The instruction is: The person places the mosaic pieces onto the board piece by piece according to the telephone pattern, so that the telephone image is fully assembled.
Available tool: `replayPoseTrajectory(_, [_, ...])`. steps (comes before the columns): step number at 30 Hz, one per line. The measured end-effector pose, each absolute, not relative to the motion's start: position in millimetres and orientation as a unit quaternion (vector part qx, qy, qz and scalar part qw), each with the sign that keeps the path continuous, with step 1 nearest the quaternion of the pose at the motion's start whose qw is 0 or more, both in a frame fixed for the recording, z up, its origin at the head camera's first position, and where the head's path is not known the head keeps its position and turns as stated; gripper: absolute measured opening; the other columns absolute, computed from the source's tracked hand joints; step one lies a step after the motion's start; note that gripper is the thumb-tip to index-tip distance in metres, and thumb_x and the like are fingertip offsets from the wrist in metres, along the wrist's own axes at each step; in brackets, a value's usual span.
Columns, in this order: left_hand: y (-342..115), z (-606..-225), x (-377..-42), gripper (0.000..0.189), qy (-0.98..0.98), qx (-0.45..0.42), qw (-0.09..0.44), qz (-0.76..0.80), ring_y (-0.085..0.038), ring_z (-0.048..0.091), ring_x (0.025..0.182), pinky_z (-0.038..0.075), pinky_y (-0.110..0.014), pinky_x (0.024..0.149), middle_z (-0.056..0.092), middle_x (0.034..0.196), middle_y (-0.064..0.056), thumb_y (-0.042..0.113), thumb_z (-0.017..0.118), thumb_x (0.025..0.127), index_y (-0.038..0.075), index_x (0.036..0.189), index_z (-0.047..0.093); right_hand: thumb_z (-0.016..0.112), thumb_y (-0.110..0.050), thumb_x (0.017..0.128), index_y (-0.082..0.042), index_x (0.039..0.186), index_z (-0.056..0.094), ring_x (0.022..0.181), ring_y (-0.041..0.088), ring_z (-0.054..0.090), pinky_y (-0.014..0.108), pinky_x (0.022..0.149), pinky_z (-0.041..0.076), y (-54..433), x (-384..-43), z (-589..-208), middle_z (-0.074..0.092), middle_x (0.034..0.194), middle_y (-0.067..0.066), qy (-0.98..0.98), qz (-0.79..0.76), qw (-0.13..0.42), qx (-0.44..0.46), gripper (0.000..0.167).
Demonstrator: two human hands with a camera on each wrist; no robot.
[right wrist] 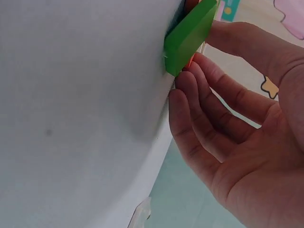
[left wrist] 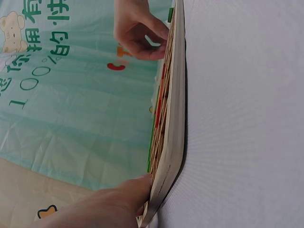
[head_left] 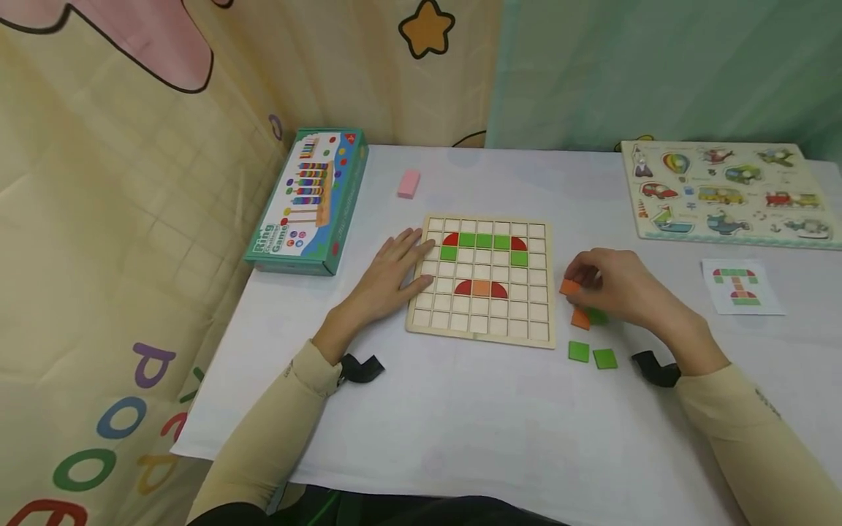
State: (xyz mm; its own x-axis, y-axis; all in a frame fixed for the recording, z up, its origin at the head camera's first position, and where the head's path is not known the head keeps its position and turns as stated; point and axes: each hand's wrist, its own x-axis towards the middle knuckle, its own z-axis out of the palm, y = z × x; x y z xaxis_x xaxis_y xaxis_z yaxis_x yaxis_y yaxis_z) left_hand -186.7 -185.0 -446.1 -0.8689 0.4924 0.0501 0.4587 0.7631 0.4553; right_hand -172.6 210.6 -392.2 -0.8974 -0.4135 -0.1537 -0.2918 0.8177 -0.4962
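A wooden grid board [head_left: 513, 337] lies on the table, with green squares, red quarter-round pieces and one orange square [head_left: 482, 288] set in its cells. My left hand [head_left: 388, 281] rests along the board's left edge, its fingers spread over the border. To the right of the board, my right hand [head_left: 615, 285] pinches an orange square tile [head_left: 569, 287] between thumb and fingers. Beneath that hand lie another orange tile [head_left: 580, 318] and a green tile [head_left: 597, 315], partly covered. In the right wrist view a green tile [right wrist: 187, 40] overlaps the fingertips.
Two green tiles [head_left: 579, 351] lie nearer the table's front. A pattern card [head_left: 743, 287] is right of my right hand, below a vehicle puzzle board [head_left: 733, 191]. At the back left are a boxed ring game [head_left: 309, 201] and a pink block [head_left: 408, 184]. Curtains surround the table.
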Motion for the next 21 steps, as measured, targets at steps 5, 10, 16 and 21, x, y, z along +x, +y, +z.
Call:
replayPoseTrajectory(5, [-185.6, -446.0, -186.8, 0.065, 0.939, 0.253, 0.035, 0.231, -0.029, 0.012, 0.165, 0.006, -0.047, 0.135, 0.023, 0.175, -0.013, 0.040, 0.056, 0.108, 0.013, 0.164, 0.037, 0.085, -0.010, 0.084, -0.006, 0.104, 0.074, 0.089, 0.021, 0.063, 0.042, 0.081, 0.055, 213.8, -176.5, -393.2, 0.069, 0.094, 0.004, 0.942, -0.240, 0.112, -0.205, 0.023])
replayPoseTrajectory(10, [-186.1, -445.8, -186.5, 0.065, 0.938, 0.254, 0.036, 0.232, -0.029, 0.012, 0.165, 0.006, -0.049, 0.135, 0.023, 0.175, -0.014, 0.040, 0.057, 0.108, 0.012, 0.164, 0.038, 0.084, -0.009, 0.085, -0.008, 0.102, 0.075, 0.089, 0.019, 0.063, 0.042, 0.082, 0.057, 205.4, -182.7, -390.2, 0.070, 0.094, 0.002, 0.939, -0.244, 0.089, -0.225, 0.019])
replayPoseTrajectory(16, [-186.6, -445.7, -185.8, 0.065, 0.939, 0.251, 0.037, 0.233, -0.029, 0.011, 0.165, 0.006, -0.048, 0.135, 0.023, 0.175, -0.013, 0.040, 0.056, 0.108, 0.013, 0.164, 0.037, 0.085, -0.011, 0.086, -0.008, 0.100, 0.074, 0.086, 0.019, 0.062, 0.039, 0.078, 0.055, 172.8, -195.0, -382.6, 0.069, 0.092, 0.003, 0.927, -0.246, 0.090, -0.269, 0.018])
replayPoseTrajectory(21, [-185.8, -446.6, -186.0, 0.065, 0.939, 0.252, 0.036, 0.233, -0.028, 0.011, 0.165, 0.005, -0.048, 0.135, 0.023, 0.175, -0.013, 0.040, 0.056, 0.108, 0.013, 0.164, 0.037, 0.087, -0.014, 0.086, -0.007, 0.099, 0.074, 0.084, 0.021, 0.061, 0.038, 0.077, 0.054, 139.9, -206.6, -383.2, 0.069, 0.091, 0.004, 0.922, -0.229, 0.083, -0.302, 0.020])
